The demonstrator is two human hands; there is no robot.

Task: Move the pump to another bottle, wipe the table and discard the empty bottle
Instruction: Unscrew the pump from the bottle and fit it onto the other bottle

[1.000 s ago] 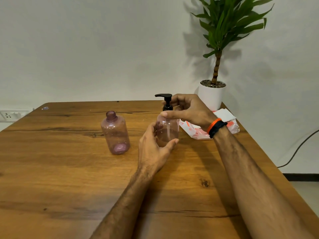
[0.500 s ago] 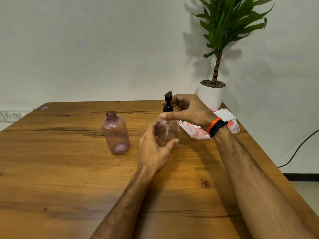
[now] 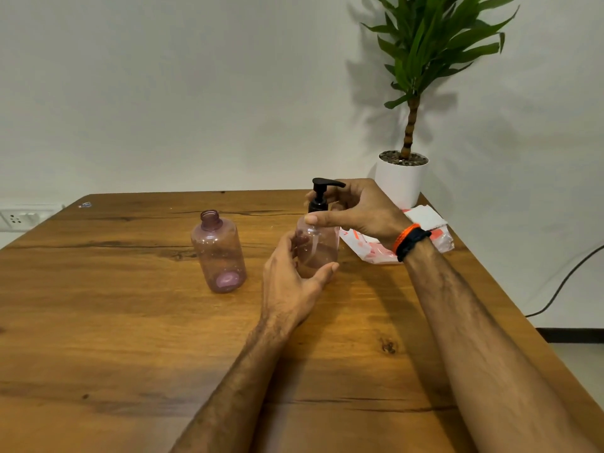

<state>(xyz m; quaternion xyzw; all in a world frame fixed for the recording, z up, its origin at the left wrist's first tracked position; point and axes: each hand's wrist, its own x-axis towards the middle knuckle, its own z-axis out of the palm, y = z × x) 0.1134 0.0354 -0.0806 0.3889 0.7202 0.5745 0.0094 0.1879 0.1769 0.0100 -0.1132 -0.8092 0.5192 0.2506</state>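
Both forearms are bare and hairy, with no sleeves in view. The right hand (image 3: 362,210) has an orange band (image 3: 404,236) beside a black one (image 3: 413,242) (possibly a watch strap).

Head camera looks forward-down, close over table (image 3: 98,322).

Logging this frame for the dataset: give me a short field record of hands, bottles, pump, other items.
left hand: grips the pump bottle low on its body
right hand: fingers curled round the pump collar
pump: on its bottle, nozzle points right
open bottle: upright, no cap, left of the hands, untouched
packet: behind the right wrist
potted plant: far right table corner
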